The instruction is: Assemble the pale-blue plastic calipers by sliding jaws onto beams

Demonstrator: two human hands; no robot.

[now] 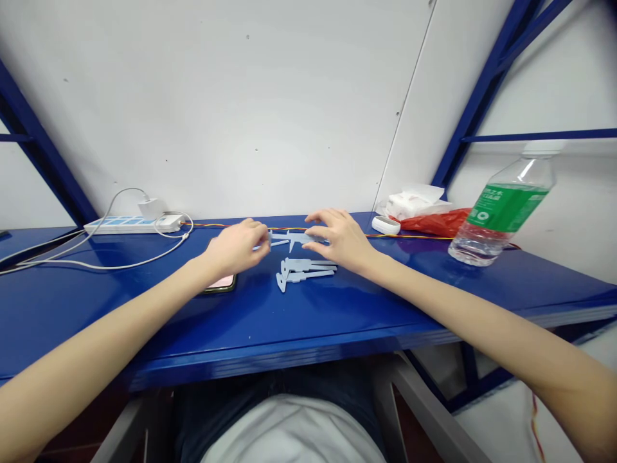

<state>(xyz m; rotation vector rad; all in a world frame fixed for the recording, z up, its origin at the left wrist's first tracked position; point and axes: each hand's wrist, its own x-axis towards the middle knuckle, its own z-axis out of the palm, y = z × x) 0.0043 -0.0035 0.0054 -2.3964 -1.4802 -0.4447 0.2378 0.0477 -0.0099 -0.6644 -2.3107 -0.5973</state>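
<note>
A pale blue plastic caliper [292, 239] lies level above the blue tabletop [337, 308], held between both hands. My left hand [236, 247] pinches its left end, and my right hand [340, 239] grips its right end with the fingers spread. Just below them, two more pale blue plastic calipers [301, 273] lie overlapping on the table, apart from both hands. A smartphone [222, 283] with a pink back lies partly hidden under my left wrist.
A white power strip [130, 225] with a charger and white cable sits at back left. An orange-and-black wire runs along the wall. At right stand a white round object [385, 225], tissues [412, 202], a red plastic bag [436, 223] and a green-labelled water bottle [501, 212].
</note>
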